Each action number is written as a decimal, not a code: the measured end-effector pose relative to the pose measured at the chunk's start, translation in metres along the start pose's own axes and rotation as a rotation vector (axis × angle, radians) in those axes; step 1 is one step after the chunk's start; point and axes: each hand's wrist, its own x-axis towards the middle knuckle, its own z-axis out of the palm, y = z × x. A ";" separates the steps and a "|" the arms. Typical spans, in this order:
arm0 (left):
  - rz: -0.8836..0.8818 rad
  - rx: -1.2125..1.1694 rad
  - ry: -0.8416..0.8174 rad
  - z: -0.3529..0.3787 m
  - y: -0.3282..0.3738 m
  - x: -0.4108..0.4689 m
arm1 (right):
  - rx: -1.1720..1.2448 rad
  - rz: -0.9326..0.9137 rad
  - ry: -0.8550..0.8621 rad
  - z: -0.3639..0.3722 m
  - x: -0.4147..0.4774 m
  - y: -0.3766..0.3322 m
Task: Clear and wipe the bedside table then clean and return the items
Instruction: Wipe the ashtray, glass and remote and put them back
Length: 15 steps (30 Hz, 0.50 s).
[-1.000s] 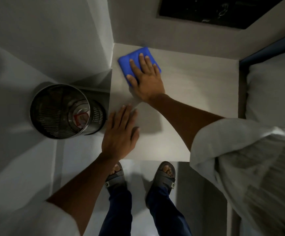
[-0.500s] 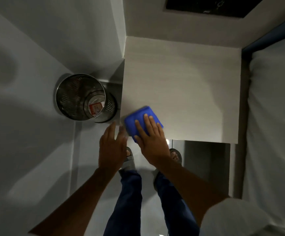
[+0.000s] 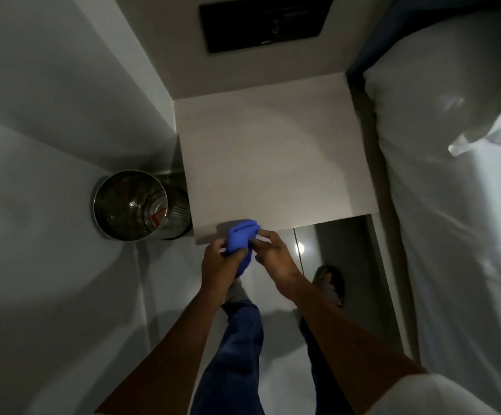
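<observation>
Here the blue cloth (image 3: 241,238), bunched between the left hand (image 3: 219,262) and right hand (image 3: 273,253) (both pinching it), hangs at the near edge of the bare bedside table (image 3: 270,163), which lies just ahead.

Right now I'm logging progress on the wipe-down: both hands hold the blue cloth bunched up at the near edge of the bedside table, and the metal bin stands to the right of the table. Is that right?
Not quite. The head view shows the metal bin standing to the left of the bedside table, not the right. The rest holds: the left hand and right hand hold the bunched blue cloth at the table's near edge.
</observation>
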 end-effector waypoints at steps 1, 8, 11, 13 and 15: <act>0.009 -0.009 -0.009 0.001 0.002 -0.004 | -0.038 -0.009 0.022 -0.010 -0.002 0.003; 0.015 -0.226 -0.317 0.043 0.052 -0.075 | 0.023 -0.010 -0.132 -0.125 -0.068 -0.031; 0.073 -0.214 -0.411 0.084 0.081 -0.105 | 0.235 -0.123 -0.160 -0.172 -0.100 -0.051; 0.143 -0.180 -0.481 0.123 0.103 -0.125 | 0.277 -0.179 -0.103 -0.209 -0.123 -0.069; 0.246 -0.117 -0.512 0.159 0.121 -0.142 | 0.245 -0.239 0.020 -0.233 -0.140 -0.082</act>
